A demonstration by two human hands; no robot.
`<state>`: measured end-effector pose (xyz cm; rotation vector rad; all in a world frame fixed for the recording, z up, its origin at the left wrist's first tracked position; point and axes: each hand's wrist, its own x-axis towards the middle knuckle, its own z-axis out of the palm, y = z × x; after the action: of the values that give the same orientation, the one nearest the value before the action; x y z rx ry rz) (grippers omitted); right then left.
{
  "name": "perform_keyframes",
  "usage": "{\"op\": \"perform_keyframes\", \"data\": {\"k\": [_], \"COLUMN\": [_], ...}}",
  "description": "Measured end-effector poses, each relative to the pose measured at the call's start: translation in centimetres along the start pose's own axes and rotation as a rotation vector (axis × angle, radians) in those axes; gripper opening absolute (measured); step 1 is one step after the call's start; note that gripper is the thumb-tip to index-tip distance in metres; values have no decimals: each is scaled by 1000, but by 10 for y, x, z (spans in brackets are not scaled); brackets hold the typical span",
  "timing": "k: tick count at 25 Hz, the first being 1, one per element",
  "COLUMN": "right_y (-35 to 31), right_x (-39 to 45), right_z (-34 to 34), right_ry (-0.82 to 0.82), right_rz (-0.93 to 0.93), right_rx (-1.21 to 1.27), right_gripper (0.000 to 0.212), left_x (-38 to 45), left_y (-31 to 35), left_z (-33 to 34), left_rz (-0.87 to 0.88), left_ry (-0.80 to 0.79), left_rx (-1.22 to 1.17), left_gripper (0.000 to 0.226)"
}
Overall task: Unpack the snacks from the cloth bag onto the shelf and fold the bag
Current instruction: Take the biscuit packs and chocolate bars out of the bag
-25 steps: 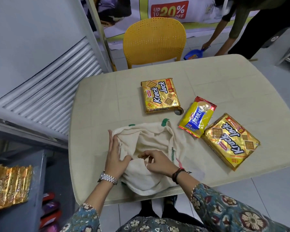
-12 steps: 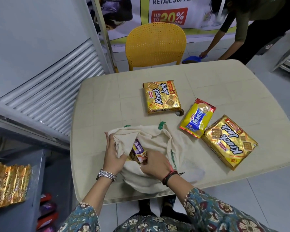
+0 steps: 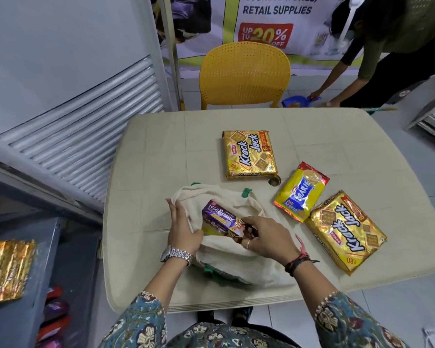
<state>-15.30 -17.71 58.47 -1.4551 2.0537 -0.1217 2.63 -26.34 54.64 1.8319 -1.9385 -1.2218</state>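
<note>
Purple packet [image 3: 217, 221] pinched in my right hand [image 3: 266, 238], I lift clear while my left hand [image 3: 183, 228] grips the cloth bag [image 3: 236, 252] mouth wide.

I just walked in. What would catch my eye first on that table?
Probably the purple Hide & Seek packet coming out of the cloth bag at the near edge, gripped by the right hand. Then two shiny gold Krack Jack packs, with a yellow Marie packet between them.
</note>
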Motion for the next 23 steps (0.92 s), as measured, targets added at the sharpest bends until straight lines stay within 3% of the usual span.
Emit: {"op": "perform_keyframes", "data": {"k": [7,10,12,15,18,23], "right_y": [0,-2,0,1,-8,-15], "right_x": [21,53,79,124,172,208], "right_z": [-18,-40,-54,-53,-25,16], "right_ry": [74,180,259,275,194,78], "right_rz": [-234,-304,-245,-37,47,89], "right_rx": [107,-153,-308,-262,-143,-186], "right_gripper": [56,54,53,48,40,38], "left_x": [30,41,47,46,40,27], "left_y": [-7,-19,-30,-38,-34,-25], "left_z": [-7,-10,-11,-11,-10,-19], "left_rz": [-81,-189,-212,-152,-106,-59], "left_ry": [6,13,4,-18,-36,-97], "left_rx": [5,-57,-96,-106,-71,-13], "left_gripper": [90,83,78,80,82,90]}}
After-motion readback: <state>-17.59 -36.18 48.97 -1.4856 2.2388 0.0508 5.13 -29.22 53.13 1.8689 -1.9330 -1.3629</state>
